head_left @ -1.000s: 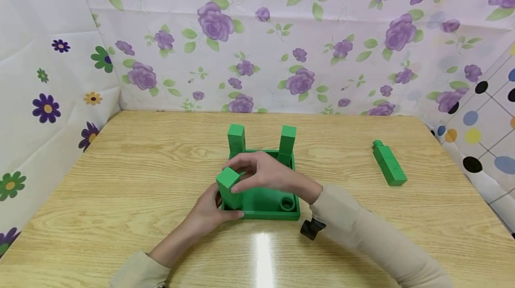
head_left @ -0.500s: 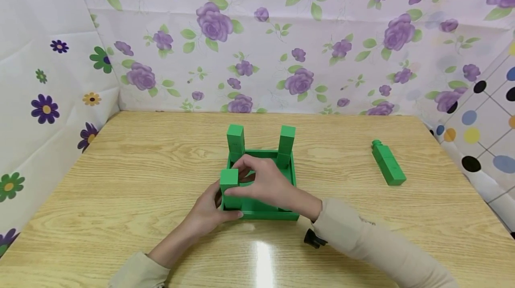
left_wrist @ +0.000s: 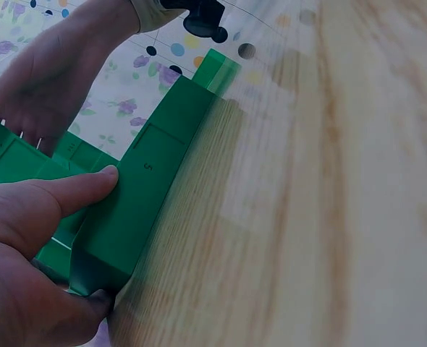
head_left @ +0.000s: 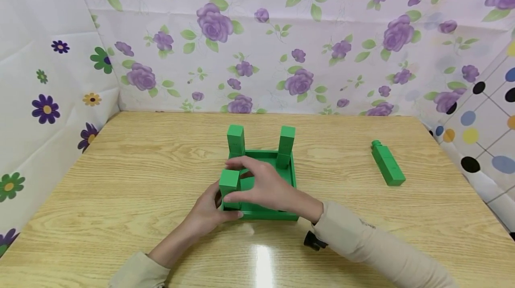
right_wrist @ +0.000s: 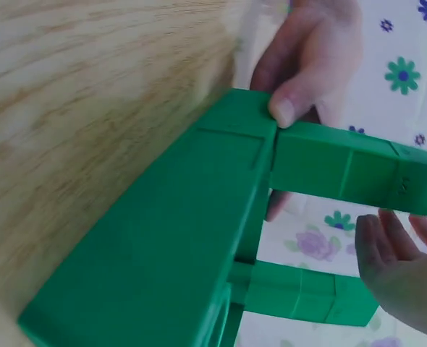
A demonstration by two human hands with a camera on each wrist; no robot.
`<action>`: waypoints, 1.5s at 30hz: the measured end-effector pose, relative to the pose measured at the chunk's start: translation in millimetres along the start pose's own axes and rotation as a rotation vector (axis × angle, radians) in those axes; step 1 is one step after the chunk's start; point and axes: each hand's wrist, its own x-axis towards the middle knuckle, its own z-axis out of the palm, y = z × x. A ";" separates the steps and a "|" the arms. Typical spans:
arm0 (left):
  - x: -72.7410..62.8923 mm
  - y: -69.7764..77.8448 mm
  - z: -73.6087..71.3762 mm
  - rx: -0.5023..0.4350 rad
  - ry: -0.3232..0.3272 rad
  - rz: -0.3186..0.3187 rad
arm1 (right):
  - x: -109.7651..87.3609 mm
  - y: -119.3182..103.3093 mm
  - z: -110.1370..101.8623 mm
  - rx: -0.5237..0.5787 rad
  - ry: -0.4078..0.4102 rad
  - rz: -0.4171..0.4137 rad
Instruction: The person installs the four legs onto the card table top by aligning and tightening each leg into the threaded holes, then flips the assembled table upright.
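Observation:
On the table a shallow green tray (head_left: 269, 215) has upright square green posts at its two far corners: a left post (head_left: 236, 139) and a right post (head_left: 286, 141). A third green post (head_left: 229, 189) stands at the near left corner. My left hand (head_left: 207, 212) grips the tray at that corner, its thumb along the front wall. My right hand (head_left: 267, 185) surrounds the near left post loosely, thumb in front and fingers behind. In the right wrist view, gaps show between this post (right_wrist: 351, 170) and the right hand's thumb and some fingertips. The near right corner is hidden by the right hand.
Another green post (head_left: 388, 163) with a threaded end lies on the wooden table (head_left: 169, 145) at the right. Patterned cloth (head_left: 257, 46) hangs behind the table and at both sides. Small black gear (head_left: 315, 240) sits at the right sleeve.
The near left post has turned so its top sits squarer to the tray. Over the last half second my right hand's thumb and fingers have spread wider around it. My left hand stays put.

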 end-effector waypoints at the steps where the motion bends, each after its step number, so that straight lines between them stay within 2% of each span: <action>1: 0.0 0.0 -0.1 -0.001 0.001 0.000 | 0.4 0.0 -2.7 0.029 -0.028 0.003; 8: -0.2 -1.4 -0.1 0.003 0.019 -0.024 | 10.2 12.3 -21.6 0.305 -0.245 0.040; 12: -0.7 -3.0 -0.5 0.000 0.021 -0.023 | 16.2 20.1 -25.3 0.418 -0.330 0.050; 18: -1.3 -2.9 0.7 -0.002 0.026 -0.030 | 22.7 26.7 -20.4 0.480 -0.379 0.045; 26: -1.6 -1.4 3.1 0.012 0.039 -0.043 | 22.8 26.8 -17.3 0.571 -0.399 0.024; 32: -1.3 -2.4 2.1 0.012 0.029 -0.032 | 18.7 23.5 -14.9 0.517 -0.321 0.024; 41: -1.5 -1.7 0.2 -0.008 0.008 -0.023 | 9.5 12.4 0.2 0.230 -0.077 0.051; 45: -1.0 -0.9 0.1 -0.001 -0.002 -0.011 | 6.7 8.6 7.3 0.137 0.029 0.036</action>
